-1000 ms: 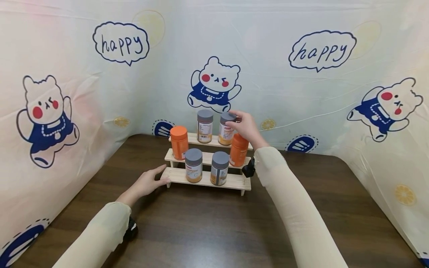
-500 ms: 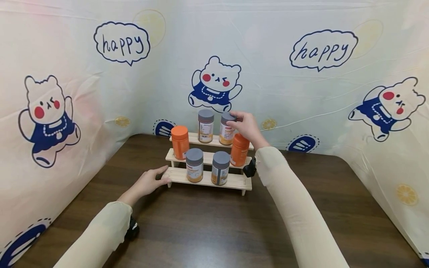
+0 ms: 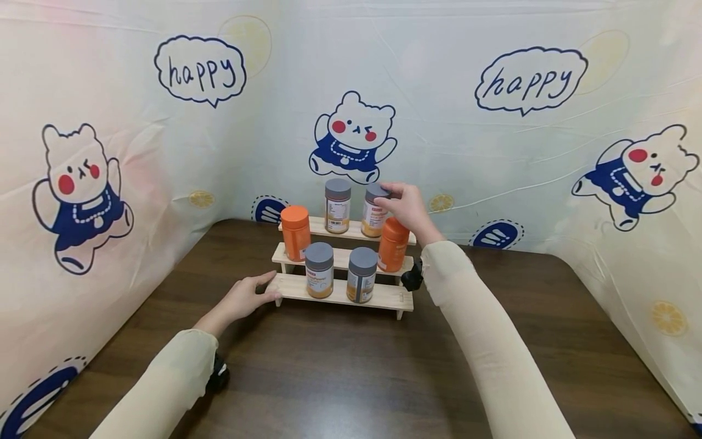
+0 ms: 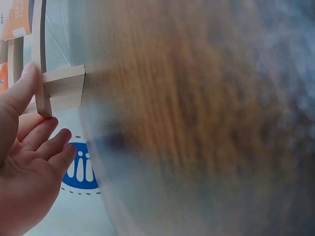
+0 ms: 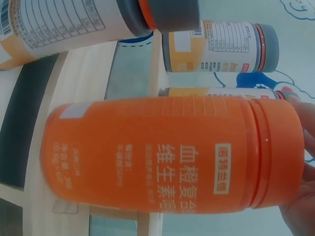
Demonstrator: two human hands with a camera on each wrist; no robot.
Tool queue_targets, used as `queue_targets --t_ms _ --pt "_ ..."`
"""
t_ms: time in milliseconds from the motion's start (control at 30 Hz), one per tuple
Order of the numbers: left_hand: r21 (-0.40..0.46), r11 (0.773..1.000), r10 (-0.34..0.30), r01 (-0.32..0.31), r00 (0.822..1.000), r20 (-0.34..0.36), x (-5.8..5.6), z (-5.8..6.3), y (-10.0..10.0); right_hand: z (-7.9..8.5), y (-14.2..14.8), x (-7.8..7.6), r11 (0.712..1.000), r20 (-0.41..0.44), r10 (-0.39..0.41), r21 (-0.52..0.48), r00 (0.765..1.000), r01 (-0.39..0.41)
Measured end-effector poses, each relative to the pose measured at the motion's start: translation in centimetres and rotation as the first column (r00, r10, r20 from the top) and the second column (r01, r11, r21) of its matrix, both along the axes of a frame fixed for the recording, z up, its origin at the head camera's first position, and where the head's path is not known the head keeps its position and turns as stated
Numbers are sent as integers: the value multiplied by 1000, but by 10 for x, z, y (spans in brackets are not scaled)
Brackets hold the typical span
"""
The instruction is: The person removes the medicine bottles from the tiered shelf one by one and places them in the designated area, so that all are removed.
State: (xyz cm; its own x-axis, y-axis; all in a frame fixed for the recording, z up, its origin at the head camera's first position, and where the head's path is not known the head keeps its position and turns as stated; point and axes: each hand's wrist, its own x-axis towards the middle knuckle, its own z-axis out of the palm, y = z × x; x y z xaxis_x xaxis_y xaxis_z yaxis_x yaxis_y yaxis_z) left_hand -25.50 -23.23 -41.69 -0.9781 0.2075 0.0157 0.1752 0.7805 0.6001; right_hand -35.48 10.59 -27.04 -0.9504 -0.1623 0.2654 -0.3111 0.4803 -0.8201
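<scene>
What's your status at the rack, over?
Left hand pinching left end of bottom shelf. Right hand gripping top-right jar by lid. Jar upright on top shelf. Orange bottle close in front.

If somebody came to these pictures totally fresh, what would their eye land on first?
Probably the two bright orange bottles, standing at opposite ends of the middle tier of the wooden stand. Next, perhaps the right hand with its fingers on the lid of the grey-capped jar at the top tier's right, and the red-cheeked cartoon bears on the backdrop behind.
</scene>
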Motion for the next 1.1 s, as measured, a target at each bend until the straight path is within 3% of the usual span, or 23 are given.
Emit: queue_targets --t_ms 400,700,1100 --pt "-3 1000 4 -4 1000 15 0 2 3 20 20 3 997 -66 -73 -38 995 71" --pt "-8 1000 2 -2 1000 11 -1 1 1 36 43 11 991 -118 -92 -108 989 79" --pt "-13 1000 1 0 1000 13 0 2 1 32 83 22 987 -153 -138 -108 979 122"
